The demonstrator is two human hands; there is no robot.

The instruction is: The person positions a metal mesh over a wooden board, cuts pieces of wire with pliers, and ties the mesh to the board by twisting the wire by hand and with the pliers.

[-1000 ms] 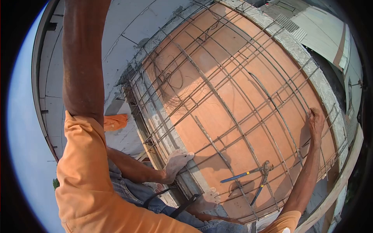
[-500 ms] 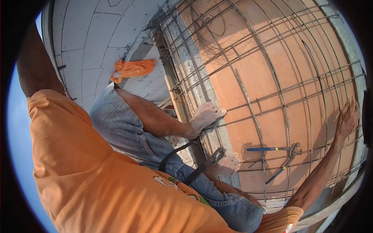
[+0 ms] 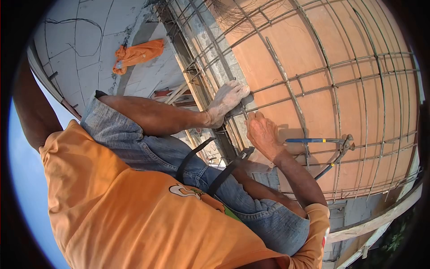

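My right hand (image 3: pixel 263 134) is by my bare foot (image 3: pixel 228 99), above the near end of the rebar grid (image 3: pixel 329 67). Its fingers are curled down at a steel bar; whether they grip the bar or a small piece there is hidden. Beyond the wrist, a pair of end-cutting pincers (image 3: pixel 346 144) with blue handles rests across the bars, handles spread. Only the upper part of my left arm (image 3: pixel 36 107) shows at the left edge; the left hand is out of view.
Orange-brown boards (image 3: pixel 268 67) lie under the grid. A tangle of thin wire (image 3: pixel 242 10) sits at the top. An orange cloth (image 3: pixel 139 54) lies on the grey block surface (image 3: pixel 85 40). Timber (image 3: pixel 380 219) edges the lower right, and a gap opens beneath my legs.
My right hand has come back from the far right edge of the grid to beside my foot, its fingers now curled. The camera view has shifted; the pincers stay on the bars.
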